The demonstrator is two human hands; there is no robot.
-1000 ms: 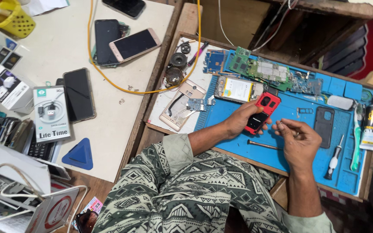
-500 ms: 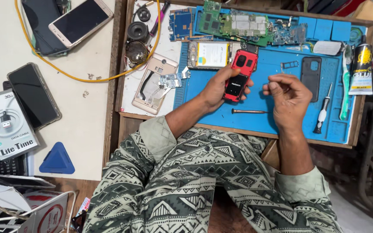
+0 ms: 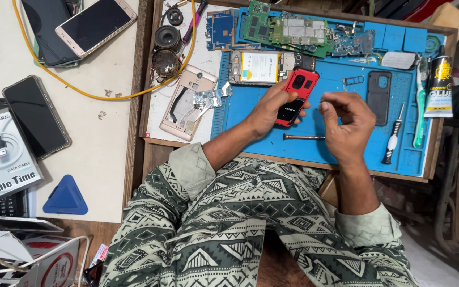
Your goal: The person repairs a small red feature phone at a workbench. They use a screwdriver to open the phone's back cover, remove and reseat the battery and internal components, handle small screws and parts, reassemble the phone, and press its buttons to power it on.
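The left hand (image 3: 269, 109) grips a red and black phone (image 3: 295, 96), fingers wrapped around its left edge and pressing it flat on the blue mat (image 3: 346, 143) that covers the wooden worktop. Just right of the phone, the right hand (image 3: 346, 119) hovers with fingers curled together, thumb and forefinger pinching something too small to make out. Below the phone, a thin metal rod (image 3: 304, 137) lies on the mat between the two wrists. Above the phone sits an opened handset with its battery showing (image 3: 258, 67). Well right of the phone lie a dark back cover (image 3: 379, 97), a small screwdriver (image 3: 393, 135) and a green toothbrush (image 3: 419, 106).
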